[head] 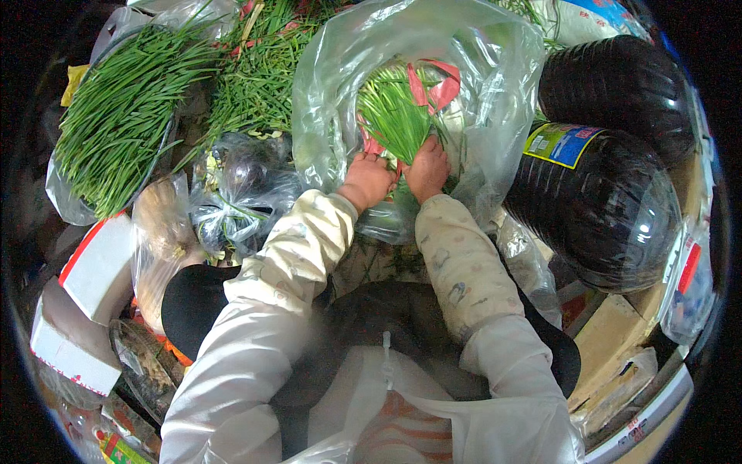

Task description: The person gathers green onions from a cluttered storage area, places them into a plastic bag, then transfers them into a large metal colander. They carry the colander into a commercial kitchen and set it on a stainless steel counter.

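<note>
A large clear plastic bag (327,75) stands open in front of me. Inside its mouth is a bunch of green garlic chives (394,113), with a red strip (445,93) looped near its far end. My right hand (428,168) grips the narrow near part of the bunch. Close beside it, my left hand (369,181) has curled fingers at the bunch's near left side, by more red strip. Whether those fingers pinch the strip or only touch it is hidden. Both wrists are over the near rim of the bag.
To the left, loose chives (130,116) fill a round container; trimmed greens (261,75) lie beside it. A knotted plastic bag of dark produce (243,180) sits nearer me. White foam boxes (101,267) stand at left. Two big dark-filled bottles (597,209) lie on the right.
</note>
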`<state>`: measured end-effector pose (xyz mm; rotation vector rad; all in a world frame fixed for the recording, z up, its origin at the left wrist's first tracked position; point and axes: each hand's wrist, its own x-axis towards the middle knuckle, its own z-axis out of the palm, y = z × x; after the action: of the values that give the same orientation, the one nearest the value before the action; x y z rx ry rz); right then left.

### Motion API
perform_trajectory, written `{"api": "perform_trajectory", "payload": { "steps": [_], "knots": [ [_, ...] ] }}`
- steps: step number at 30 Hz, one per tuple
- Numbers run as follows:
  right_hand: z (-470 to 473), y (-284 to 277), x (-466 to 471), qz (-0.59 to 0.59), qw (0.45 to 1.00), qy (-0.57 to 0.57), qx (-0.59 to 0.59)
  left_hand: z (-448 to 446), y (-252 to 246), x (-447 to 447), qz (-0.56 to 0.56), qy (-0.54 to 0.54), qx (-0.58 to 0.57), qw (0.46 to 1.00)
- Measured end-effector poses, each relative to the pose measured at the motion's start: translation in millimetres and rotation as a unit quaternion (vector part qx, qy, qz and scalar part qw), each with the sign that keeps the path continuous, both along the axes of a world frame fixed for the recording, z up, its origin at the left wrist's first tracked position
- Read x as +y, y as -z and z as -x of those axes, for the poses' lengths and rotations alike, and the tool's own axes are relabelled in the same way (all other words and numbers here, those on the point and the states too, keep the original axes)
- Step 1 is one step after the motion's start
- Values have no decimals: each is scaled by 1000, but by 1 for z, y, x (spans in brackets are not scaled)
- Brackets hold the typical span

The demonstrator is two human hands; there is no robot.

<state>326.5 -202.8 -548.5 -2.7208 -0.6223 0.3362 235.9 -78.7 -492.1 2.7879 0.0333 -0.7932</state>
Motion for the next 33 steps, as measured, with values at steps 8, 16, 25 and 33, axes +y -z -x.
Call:
{"api": "perform_trajectory", "payload": {
  "steps": [8, 16, 25, 33],
  "knots": [
    [-87, 3, -26, -102, 952, 5, 290, 10, -3, -5, -29, 59, -21, 998],
    [-106, -108, -24, -216, 726, 33, 652, 26, -37, -3, -46, 57, 86, 994],
    [-82, -291, -40, -302, 687, 8, 661, 18, -134, 19, 223, -101, 60, 968],
    [-8, -498, -101, -352, 703, -22, 618, 30, -331, -9, 668, -317, -173, 650]
  ]
}}
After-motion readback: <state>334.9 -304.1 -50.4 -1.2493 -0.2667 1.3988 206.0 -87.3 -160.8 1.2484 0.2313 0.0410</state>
